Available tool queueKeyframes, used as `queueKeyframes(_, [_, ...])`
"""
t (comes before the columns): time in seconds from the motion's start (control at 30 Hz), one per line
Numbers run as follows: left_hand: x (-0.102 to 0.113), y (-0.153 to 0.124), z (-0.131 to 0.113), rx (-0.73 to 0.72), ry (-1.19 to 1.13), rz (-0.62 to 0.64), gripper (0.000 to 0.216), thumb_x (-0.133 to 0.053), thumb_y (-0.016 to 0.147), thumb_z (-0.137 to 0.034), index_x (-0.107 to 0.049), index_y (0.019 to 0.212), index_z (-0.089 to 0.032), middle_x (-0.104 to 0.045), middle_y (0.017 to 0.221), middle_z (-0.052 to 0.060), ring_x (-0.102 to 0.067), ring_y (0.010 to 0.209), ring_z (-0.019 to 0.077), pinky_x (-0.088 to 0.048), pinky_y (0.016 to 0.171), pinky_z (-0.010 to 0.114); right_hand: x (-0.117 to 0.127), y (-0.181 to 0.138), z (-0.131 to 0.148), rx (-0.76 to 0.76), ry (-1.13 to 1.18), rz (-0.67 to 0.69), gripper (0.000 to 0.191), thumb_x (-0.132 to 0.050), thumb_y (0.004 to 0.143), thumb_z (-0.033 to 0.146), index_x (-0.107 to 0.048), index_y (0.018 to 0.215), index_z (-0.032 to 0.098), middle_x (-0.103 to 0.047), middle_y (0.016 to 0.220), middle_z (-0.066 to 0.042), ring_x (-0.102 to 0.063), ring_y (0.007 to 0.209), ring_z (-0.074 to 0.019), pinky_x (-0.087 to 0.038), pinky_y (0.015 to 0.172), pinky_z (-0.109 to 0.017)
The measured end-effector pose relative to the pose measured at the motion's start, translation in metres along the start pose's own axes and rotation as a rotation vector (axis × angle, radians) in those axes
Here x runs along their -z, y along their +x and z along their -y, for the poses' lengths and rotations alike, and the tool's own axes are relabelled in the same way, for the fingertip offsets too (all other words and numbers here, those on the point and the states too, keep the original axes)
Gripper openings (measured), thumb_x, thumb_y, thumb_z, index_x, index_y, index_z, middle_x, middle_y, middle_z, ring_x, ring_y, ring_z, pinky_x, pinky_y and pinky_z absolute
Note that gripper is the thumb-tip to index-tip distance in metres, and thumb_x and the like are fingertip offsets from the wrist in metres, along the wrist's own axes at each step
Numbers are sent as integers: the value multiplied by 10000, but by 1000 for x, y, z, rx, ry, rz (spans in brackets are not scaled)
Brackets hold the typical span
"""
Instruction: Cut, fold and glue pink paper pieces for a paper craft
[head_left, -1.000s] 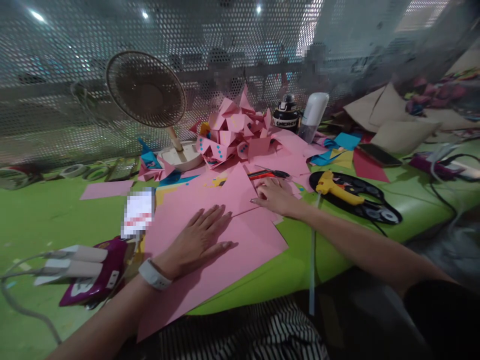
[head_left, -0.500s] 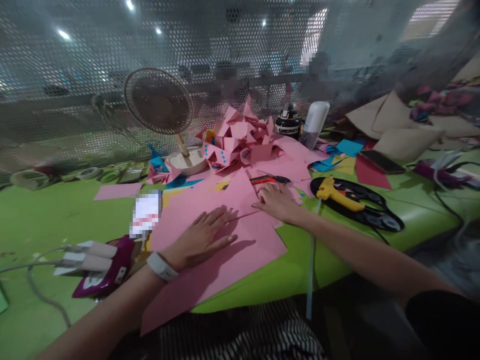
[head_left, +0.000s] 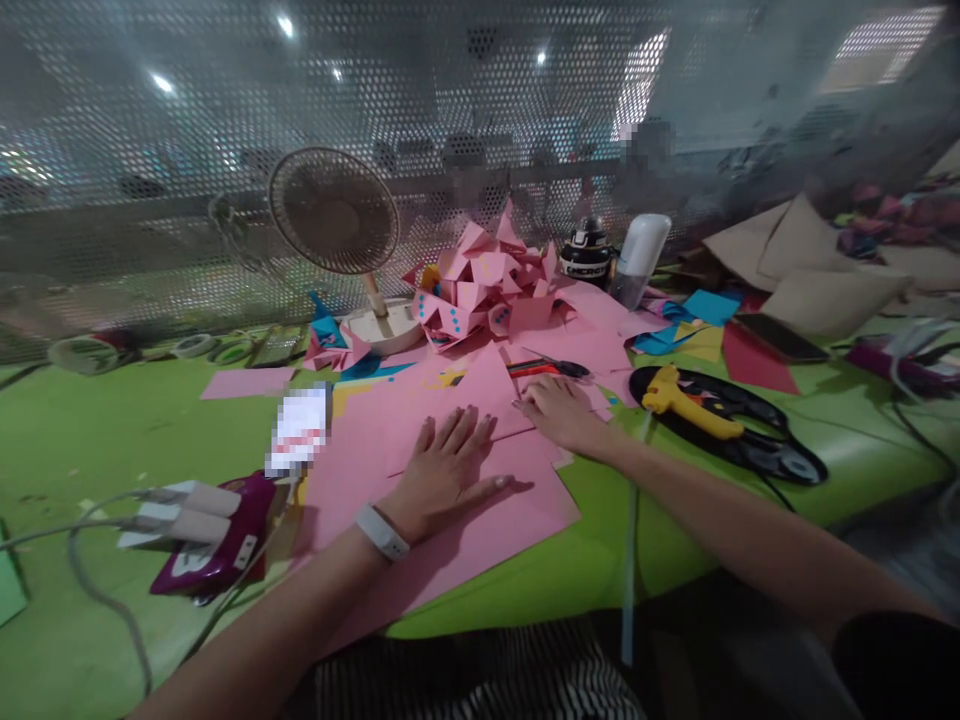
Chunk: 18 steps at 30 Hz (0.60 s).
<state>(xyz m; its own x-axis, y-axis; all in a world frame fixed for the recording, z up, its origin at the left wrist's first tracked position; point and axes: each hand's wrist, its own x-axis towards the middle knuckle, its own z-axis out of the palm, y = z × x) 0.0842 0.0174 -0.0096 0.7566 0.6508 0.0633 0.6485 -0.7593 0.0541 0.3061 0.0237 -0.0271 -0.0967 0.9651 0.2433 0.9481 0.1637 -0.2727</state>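
A large pink paper sheet [head_left: 480, 520] lies on the green table [head_left: 112, 430] in front of me, with a folded pink flap [head_left: 480, 385] over its far part. My left hand [head_left: 450, 470] lies flat on the sheet with fingers stretched out, a white band on the wrist. My right hand [head_left: 559, 412] rests palm down on the flap's right edge, fingers together and extended. Red-handled scissors [head_left: 544, 368] lie just beyond my right hand.
A pile of folded pink paper shapes [head_left: 487, 290] sits behind, beside a small desk fan [head_left: 335, 215]. A yellow glue gun [head_left: 686, 400] lies on a black tray at right. A purple power strip [head_left: 217, 540] with plugs is at left. A perforated screen [head_left: 187, 150] backs the table.
My left hand has slid forward and right along the sheet toward the flap. My right hand stays on the flap's edge. The view has shifted slightly.
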Motion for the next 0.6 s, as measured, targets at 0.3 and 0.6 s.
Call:
queueKeyframes(0.3, [-5, 1, 2, -28, 5, -54, 745, -260, 806, -693, -188, 1413, -267, -205, 1474, 66, -121, 1352, 273, -30, 1077, 492, -7, 3, 0, -107, 46, -34, 174, -396, 878, 259, -550, 820, 200, -530, 1035, -68, -459, 976, -207, -339, 846, -337])
queueKeyframes(0.6, [-4, 0, 3, -58, 0, -47, 716, -269, 815, -681, -193, 1404, -282, -214, 1473, 41, -128, 1350, 281, -64, 1071, 506, -10, 8, -6, -39, 76, -29, 316, -325, 903, 206, -544, 1131, 197, -538, 1098, -80, -458, 1027, -201, -340, 889, -327])
